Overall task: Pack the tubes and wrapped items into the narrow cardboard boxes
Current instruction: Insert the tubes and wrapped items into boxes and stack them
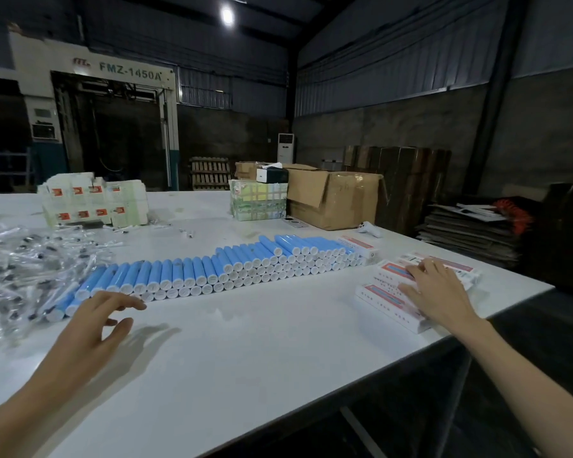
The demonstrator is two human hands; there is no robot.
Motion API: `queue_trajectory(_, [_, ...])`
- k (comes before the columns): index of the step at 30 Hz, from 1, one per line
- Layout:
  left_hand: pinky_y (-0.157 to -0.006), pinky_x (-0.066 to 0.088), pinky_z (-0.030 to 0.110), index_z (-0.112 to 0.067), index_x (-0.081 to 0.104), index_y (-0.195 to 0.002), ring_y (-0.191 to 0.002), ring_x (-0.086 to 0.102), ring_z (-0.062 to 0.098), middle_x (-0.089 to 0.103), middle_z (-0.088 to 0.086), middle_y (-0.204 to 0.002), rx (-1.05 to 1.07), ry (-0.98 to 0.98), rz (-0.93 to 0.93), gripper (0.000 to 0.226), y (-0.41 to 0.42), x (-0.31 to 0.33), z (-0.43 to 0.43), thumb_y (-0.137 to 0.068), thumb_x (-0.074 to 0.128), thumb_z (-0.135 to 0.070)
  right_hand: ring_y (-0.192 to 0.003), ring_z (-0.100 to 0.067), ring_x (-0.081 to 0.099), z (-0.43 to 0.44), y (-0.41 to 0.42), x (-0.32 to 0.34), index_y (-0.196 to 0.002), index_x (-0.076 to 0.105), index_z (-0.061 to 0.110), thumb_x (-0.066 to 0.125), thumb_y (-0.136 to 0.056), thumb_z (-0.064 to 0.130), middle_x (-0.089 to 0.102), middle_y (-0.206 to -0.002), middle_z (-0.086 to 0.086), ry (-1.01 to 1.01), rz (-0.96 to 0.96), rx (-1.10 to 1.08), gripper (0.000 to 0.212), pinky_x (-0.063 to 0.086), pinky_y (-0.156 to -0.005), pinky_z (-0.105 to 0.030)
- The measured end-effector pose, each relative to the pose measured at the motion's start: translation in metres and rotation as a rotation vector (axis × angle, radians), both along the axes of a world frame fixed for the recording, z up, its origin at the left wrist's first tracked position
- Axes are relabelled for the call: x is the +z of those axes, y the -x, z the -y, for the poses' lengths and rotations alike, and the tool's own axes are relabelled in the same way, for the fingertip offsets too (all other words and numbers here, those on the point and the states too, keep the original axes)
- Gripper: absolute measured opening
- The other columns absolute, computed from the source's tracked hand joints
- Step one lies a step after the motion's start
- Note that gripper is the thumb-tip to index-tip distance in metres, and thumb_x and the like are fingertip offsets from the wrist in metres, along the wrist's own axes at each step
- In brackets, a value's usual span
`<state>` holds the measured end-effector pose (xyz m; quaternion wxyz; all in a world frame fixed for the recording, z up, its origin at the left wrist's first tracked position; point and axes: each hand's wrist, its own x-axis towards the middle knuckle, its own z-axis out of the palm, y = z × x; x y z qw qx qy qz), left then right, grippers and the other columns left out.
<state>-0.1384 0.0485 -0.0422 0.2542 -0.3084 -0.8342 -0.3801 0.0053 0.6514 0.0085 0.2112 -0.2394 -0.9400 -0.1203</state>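
Tubes (192, 276) blue, white-capped, stacked in rows

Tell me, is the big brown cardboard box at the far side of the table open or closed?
Open: the big brown cardboard box has one top flap hanging down its front.

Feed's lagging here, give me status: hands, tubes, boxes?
Left hand open, empty, nearing blue tubes. Right hand flat on narrow boxes. Nothing blocking.

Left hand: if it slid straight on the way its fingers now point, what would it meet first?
Most likely the white caps of the blue tubes, just beyond the left hand; its fingertips look almost there, though depth is unclear.
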Motion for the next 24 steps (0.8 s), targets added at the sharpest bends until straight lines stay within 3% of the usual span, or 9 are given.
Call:
queue_trajectory(5, [-0.091, 0.045, 0.012, -0.033, 0.073, -0.109, -0.120, 0.055, 0.002, 0.063, -0.009, -0.120, 0.004, 0.029, -0.006, 0.044, -0.004, 0.003, 0.002, -0.097, 0.067, 0.009, -0.146, -0.025, 0.040, 0.015, -0.002, 0.004, -0.147, 0.054, 0.031, 0.049, -0.103, 0.058, 0.047, -0.157, -0.003, -0.023, -0.013, -0.087, 0.052, 0.022, -0.124, -0.051])
queue_trajectory(9, [-0.093, 0.045, 0.015, -0.032, 0.074, -0.107, -0.122, 0.056, 0.018, 0.063, -0.008, -0.122, 0.014, 0.040, 0.011, 0.049, -0.005, 0.004, 0.002, -0.096, 0.065, 0.014, -0.140, -0.023, 0.049, 0.020, 0.001, 0.005, -0.149, 0.051, 0.025, 0.047, -0.106, 0.053, 0.052, -0.153, -0.004, 0.053, -0.009, -0.087, 0.051, 0.037, -0.119, -0.046])
queue_trajectory(12, [-0.094, 0.045, 0.018, -0.033, 0.075, -0.107, -0.124, 0.055, 0.015, 0.062, -0.010, -0.121, 0.003, 0.047, 0.011, 0.052, -0.007, 0.004, 0.003, -0.094, 0.064, 0.017, -0.138, -0.023, 0.050, 0.022, 0.006, 0.006, -0.147, 0.051, 0.024, 0.044, -0.107, 0.049, 0.052, -0.151, -0.005, 0.049, -0.015, -0.100, 0.048, 0.040, -0.117, -0.045])
queue_trajectory(18, [-0.094, 0.052, 0.040, -0.030, 0.076, -0.103, -0.121, 0.056, 0.020, 0.061, -0.007, -0.119, 0.006, 0.075, 0.029, 0.045, -0.010, 0.008, 0.000, -0.097, 0.065, 0.012, -0.137, -0.029, 0.048, 0.038, 0.012, 0.003, -0.146, 0.049, 0.016, 0.048, -0.106, 0.046, 0.050, -0.150, -0.012, -0.027, -0.105, -0.101, 0.050, 0.037, -0.117, -0.046])
queue_trajectory(24, [-0.092, 0.055, 0.036, -0.032, 0.072, -0.107, -0.112, 0.061, 0.009, 0.064, -0.014, -0.116, 0.074, 0.062, 0.072, 0.031, -0.015, 0.010, -0.002, -0.102, 0.066, -0.002, -0.114, -0.033, 0.058, 0.175, 0.067, 0.016, -0.117, 0.070, 0.007, 0.059, -0.101, 0.024, 0.066, -0.118, -0.012, -0.026, -0.356, 0.458, 0.025, 0.046, -0.093, -0.047])
